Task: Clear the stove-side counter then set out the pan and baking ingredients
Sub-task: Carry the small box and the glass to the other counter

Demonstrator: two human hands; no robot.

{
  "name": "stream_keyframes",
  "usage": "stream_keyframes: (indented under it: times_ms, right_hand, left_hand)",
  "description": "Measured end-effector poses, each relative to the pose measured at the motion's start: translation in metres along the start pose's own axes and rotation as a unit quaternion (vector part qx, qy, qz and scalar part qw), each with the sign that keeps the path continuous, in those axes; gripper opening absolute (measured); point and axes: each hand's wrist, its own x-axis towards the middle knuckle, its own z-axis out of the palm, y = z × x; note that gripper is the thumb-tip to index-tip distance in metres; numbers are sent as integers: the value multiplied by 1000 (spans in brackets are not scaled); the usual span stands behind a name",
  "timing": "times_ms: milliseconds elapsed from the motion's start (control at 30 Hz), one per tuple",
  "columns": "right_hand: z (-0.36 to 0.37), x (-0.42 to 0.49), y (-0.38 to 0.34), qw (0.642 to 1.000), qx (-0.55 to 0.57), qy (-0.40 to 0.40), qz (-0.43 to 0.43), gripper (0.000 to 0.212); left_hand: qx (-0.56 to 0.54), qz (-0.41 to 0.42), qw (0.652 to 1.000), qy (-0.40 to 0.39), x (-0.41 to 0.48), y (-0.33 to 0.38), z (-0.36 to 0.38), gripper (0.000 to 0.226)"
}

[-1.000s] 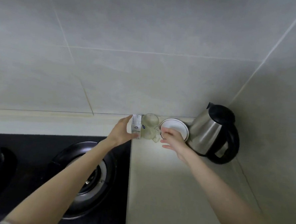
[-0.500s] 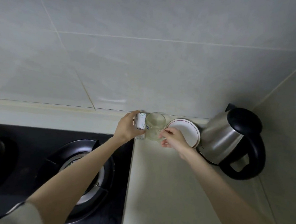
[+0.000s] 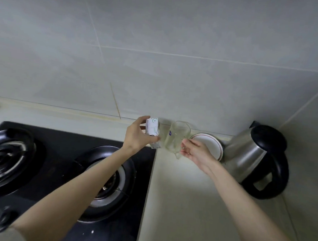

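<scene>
Left hand (image 3: 138, 137) and right hand (image 3: 195, 152): both bare, as are the wrists and forearms behind them, each arm long and slim, narrowing toward the wrist. Well back from the left grip, at the elbow end, a sleeve (image 3: 4, 235) of pale grey-beige cloth covers the upper arm, its hem cutting across the arm, only a corner of it showing. Behind the right grip, bare arm all the way to the picture's edge; nails too blurred to tell.
</scene>
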Motion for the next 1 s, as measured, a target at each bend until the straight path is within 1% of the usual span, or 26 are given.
stream_keyframes:
  times_ms: [167, 300, 400, 600, 833, 1000]
  right_hand:
    - [21, -28, -23, 997, -38, -58, -38, 15]
    - [55, -51, -36, 992, -49, -107, -56, 16]
    - [91, -68, -37, 984, -68, -149, -64, 17]
    - [177, -115, -25, 963, -81, -253, -55, 17]
    - [289, -189, 9, 920, -149, -361, -44, 19]
    - [383, -258, 59, 876, -170, -451, -12, 18]
  left_hand:
    - [-18, 18, 999, 45, -33, 14, -42, 86]
    - [-21, 30, 994, 103, -67, 18, -82, 82]
    - [-21, 31, 987, 155, -98, 15, -115, 74]
    - [-16, 15, 969, 247, -179, -6, -194, 73]
    - [-17, -27, 934, 356, -296, -53, -292, 77]
    - [-24, -55, 899, 435, -400, -95, -368, 74]
